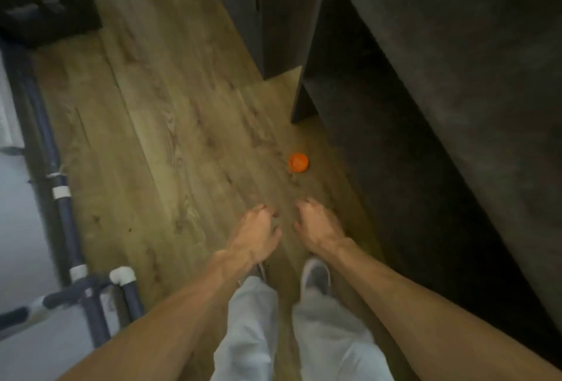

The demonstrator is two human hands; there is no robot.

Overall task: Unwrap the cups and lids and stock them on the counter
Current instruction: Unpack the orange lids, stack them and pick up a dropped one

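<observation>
A wooden plank floor (170, 125) is filling most of the blurred view, running away from both hands and beneath them. To the right of the right hand, a dark cabinet (441, 82) is standing along the floor's edge, its face in shadow. Far to the left of the left hand, a frame of dark pipes (62, 207) with white joints is running beside a pale surface. Below the hands, pale trousers (252, 329) are covering the person's legs, and a grey shoe (315, 277) is showing just under the right wrist.

The left hand (255, 234) is hanging over the floor with its fingers loosely curled downward and nothing in them. The right hand (317, 227) is hanging just beside it, a narrow gap of floor showing between the two, its fingers also bent loosely and holding nothing. Motion blur is softening the fingertips of both, so finer detail cannot be told.

Ahead of the right hand, apart from it and near the foot of the cabinet, a small orange round thing (298, 162) is lying on the floor; whether it is a lid or a cap cannot be told. No cups or wrapped lids are showing anywhere around the hands.
</observation>
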